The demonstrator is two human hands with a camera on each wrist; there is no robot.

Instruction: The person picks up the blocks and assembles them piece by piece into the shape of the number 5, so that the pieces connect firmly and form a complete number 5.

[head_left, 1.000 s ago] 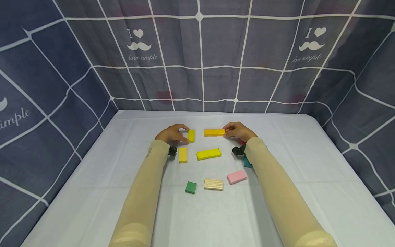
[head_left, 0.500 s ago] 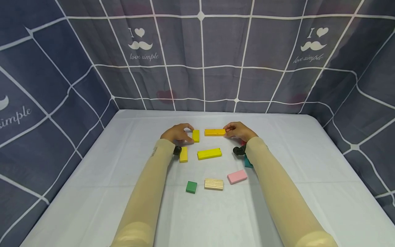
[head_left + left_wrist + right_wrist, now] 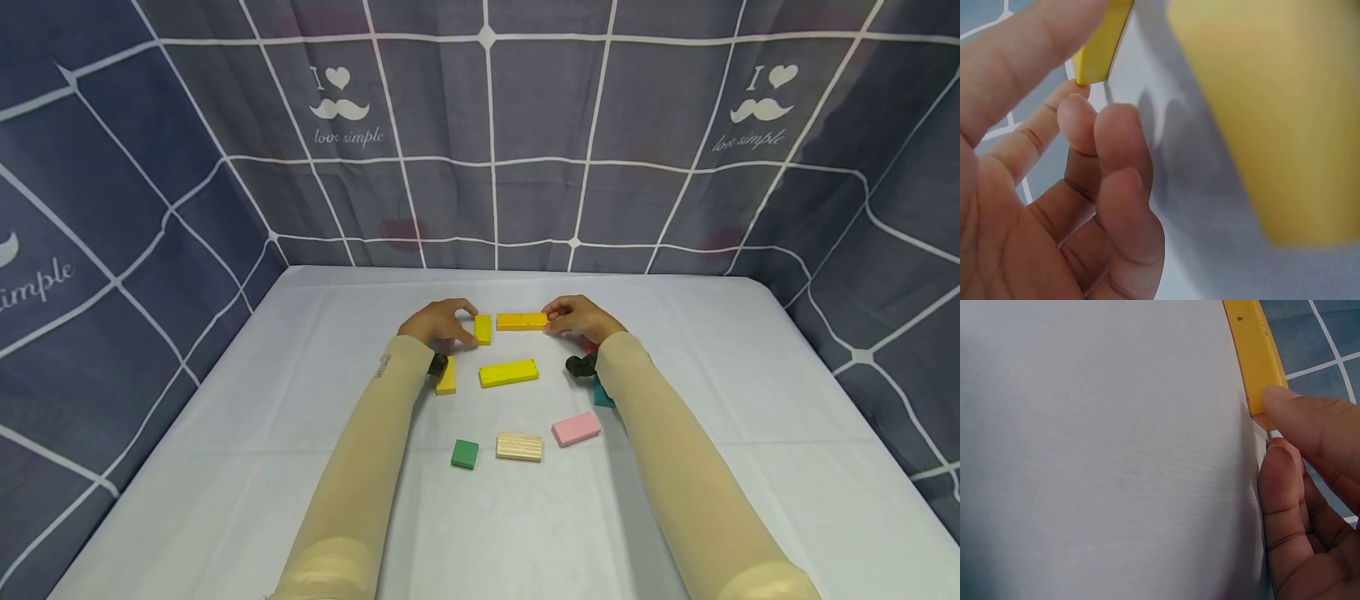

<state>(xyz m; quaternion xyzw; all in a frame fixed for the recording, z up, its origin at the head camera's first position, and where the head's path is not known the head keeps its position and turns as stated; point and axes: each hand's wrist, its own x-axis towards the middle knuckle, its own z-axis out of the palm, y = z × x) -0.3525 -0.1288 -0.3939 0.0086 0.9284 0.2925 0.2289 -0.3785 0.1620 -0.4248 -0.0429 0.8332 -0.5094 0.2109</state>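
Seen from the head camera, the person's left hand (image 3: 441, 322) has edged the short, flat yellow block (image 3: 483, 330) rightward over the last second. The right hand (image 3: 581, 317) stays at the right end of the long orange-yellow bar (image 3: 521, 322). The gap between the two pieces is narrower: they lie just beside each other on the white cloth (image 3: 525, 525), not touching, the block crosswise to the bar. To my eye the work in hand is sliding, not lifting. The left thumb and forefinger pinch the block; the right ones pinch the bar's end. A second yellow block (image 3: 447, 381) is partly hidden by the left wrist, and a bright yellow bar (image 3: 508, 373) lies in front of the orange-yellow one.

The left wrist camera shows what the head view hides: the other fingers curl loosely in, clear of the block, with one fingertip against its corner. The second yellow block looms blurred and close.

The right wrist camera catches a digit, likely the thumb, overlapping the bar's end, and small dark marks on the bar's surface.
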